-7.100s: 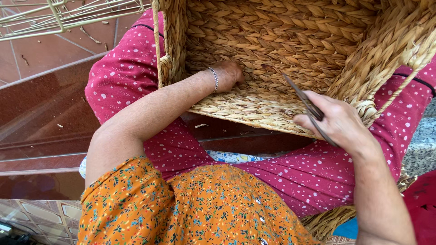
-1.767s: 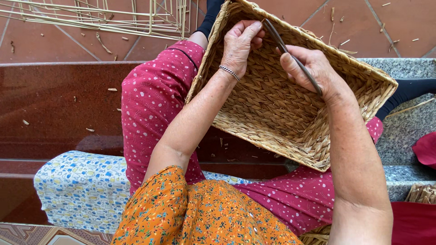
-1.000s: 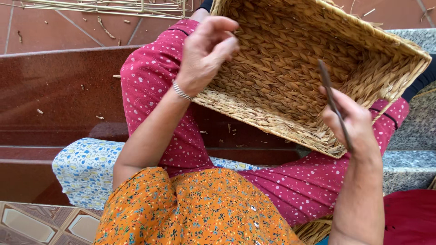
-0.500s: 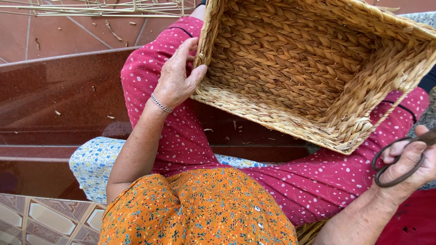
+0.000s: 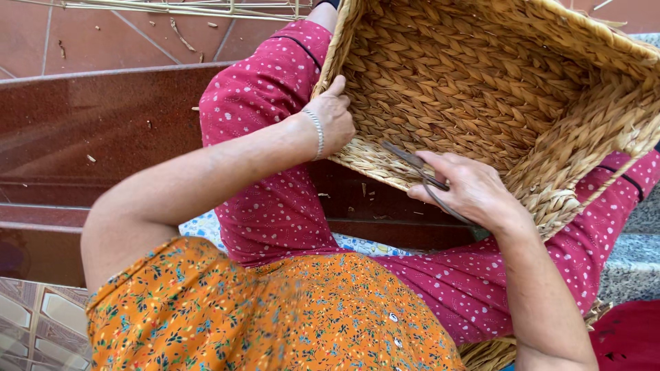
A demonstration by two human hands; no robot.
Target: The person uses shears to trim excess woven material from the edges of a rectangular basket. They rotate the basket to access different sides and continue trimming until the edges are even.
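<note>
Grip: left hand (image 5: pixel 335 124) clamped on near-left rim of woven basket (image 5: pixel 481 89), thumb over the top edge, fingers hidden behind the wall; right hand (image 5: pixel 467 189) closed round the handles of dark scissors (image 5: pixel 419 175), blades pointing up-left and lying across the near rim, tips just inside; whether blades are parted cannot be told. Basket sits tilted on the person's lap, resting on both legs in red dotted trousers (image 5: pixel 268 151), mouth turned toward the camera, so base and inner walls show. Handling (judged): plaited dry fibre, light for its bulk, fairly stiff at rim and corners but w/ some give in the walls; rough surface, not slippery; loose strand ends could snag or fray. Best hold is the thick braided rim, esp. near a corner, as left hand has it now; a thin wall strand would flex. Edges: near rim runs btw. the two hands; right corner (image 5: pixel 584 178) is bulky and overhangs the right leg. Open room: free space left of the basket over the dark red stone step (image 5: pixel 103 130) and tiled floor (image 5: pixel 103 27); bundle of pale reeds (image 5: pixel 172 7) lies along the floor at top, well apart. Right side is tighter, w/ grey stone ledge (image 5: pixel 632 261) and a red cloth (image 5: pixel 629 336) near the right forearm. Orange flowered top (image 5: pixel 240 316) fills foreground.
</note>
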